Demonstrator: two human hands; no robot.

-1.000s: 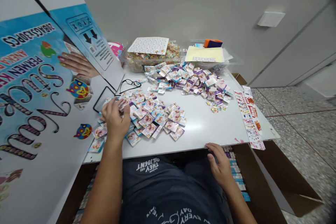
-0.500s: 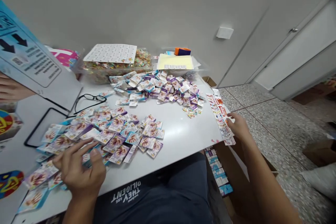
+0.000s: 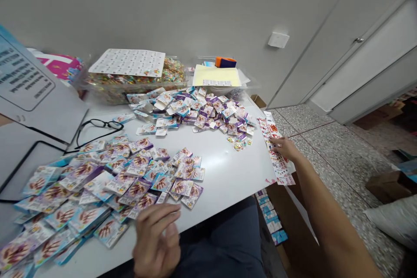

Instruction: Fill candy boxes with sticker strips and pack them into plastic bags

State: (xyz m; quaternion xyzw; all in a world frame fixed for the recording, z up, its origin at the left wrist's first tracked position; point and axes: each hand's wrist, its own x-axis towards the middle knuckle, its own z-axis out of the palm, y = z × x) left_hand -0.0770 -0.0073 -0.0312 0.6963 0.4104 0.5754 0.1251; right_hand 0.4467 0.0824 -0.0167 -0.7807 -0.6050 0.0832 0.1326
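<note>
My left hand [image 3: 158, 239] hovers over the table's front edge, slightly blurred, with its fingers loosely bent, the thumb apart and nothing visible in it. Just beyond it lies a spread heap of small flat boxes [image 3: 138, 189] printed with hands, in purple and light blue. My right hand [image 3: 283, 147] reaches to the table's right edge. Its fingers are stretched across a long printed sticker sheet [image 3: 282, 176] that hangs partly past the edge; the thumb is mostly hidden.
A second pile of small boxes [image 3: 208, 110], some with flaps up, lies before two clear tubs. One tub [image 3: 130, 91] holds shiny packets under a printed sheet [image 3: 130, 61]. Eyeglasses [image 3: 100, 124] lie at left. Below right, a cardboard box [image 3: 293, 226] stands near a row of boxes [image 3: 270, 215].
My left hand has moved right and toward me, off the near heap of boxes. My right hand has shifted left, its fingers now farther over the sticker sheet. The view has turned slightly.
</note>
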